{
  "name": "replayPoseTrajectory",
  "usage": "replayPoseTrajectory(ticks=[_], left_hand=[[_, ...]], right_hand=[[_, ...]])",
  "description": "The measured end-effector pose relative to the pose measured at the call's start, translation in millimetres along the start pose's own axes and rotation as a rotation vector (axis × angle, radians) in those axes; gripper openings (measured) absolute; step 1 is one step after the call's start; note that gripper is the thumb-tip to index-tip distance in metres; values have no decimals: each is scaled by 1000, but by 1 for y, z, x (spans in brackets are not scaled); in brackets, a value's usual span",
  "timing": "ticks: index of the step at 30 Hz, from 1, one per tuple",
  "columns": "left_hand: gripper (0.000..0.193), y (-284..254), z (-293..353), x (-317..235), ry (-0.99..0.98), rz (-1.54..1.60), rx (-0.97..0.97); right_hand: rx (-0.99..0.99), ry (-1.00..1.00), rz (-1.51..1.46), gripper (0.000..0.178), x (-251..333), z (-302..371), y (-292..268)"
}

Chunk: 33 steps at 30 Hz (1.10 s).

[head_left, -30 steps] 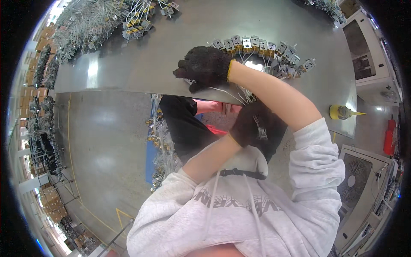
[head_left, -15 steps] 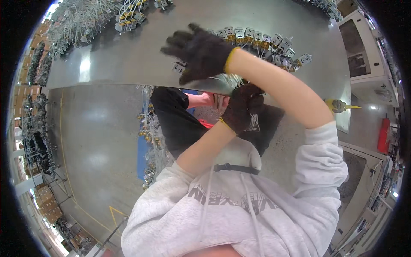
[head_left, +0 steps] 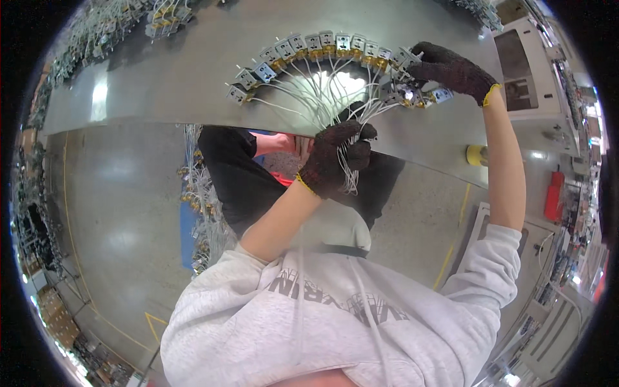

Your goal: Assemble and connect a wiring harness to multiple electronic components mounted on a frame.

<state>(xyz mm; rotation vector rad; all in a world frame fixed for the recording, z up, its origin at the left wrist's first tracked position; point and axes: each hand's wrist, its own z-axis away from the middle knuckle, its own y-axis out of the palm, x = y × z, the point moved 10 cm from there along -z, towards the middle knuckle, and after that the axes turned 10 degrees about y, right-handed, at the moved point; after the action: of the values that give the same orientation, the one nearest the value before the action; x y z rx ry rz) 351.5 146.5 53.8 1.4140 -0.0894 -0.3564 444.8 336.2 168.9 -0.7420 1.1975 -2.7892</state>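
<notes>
My left hand [head_left: 325, 160], in a dark knit glove with a yellow cuff, is closed round a bundle of thin white wires [head_left: 349, 169] at the table's near edge. From this grip the wires spread out to an arc of small silver metal blocks [head_left: 313, 44] with brass-coloured parts, lying on the metal table. At the arc's right end my right hand [head_left: 454, 69], gloved alike, has its fingers closed against one tilted block [head_left: 404, 59]. The blocks just below those fingers lie bunched and partly overlapped.
More wired metal parts [head_left: 171, 19] lie in a heap at the table's far left. A yellow round object [head_left: 476, 155] stands at the right edge. Beyond it is a pale machine cabinet [head_left: 532, 71]. Several wired parts [head_left: 203, 222] hang over something blue beside my leg.
My right hand has swept from the arc's left side over to its right end, and its fingers have closed in on a block. My left hand keeps its hold on the wires.
</notes>
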Motion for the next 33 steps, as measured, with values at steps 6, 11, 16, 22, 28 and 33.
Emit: replayPoseTrajectory(ticks=[6,11,16,22,28,33], left_hand=[[29,2,-1,-5,-31,226,51],[41,1,-3,-10,31,241,82],[42,11,2,-16,49,256,28],[47,5,2,-11,-11,323,-2],[47,-4,6,-14,-8,129,-117],[49,1,5,-15,3,184,-95]], right_hand=[[-178,78,-32,50,-17,23,7],[-347,86,90,42,-10,50,6],[-219,73,-246,53,-42,44,16],[19,269,-477,65,-78,26,32],[-238,200,153,66,-57,-9,12],[-341,-155,185,49,4,-20,4]])
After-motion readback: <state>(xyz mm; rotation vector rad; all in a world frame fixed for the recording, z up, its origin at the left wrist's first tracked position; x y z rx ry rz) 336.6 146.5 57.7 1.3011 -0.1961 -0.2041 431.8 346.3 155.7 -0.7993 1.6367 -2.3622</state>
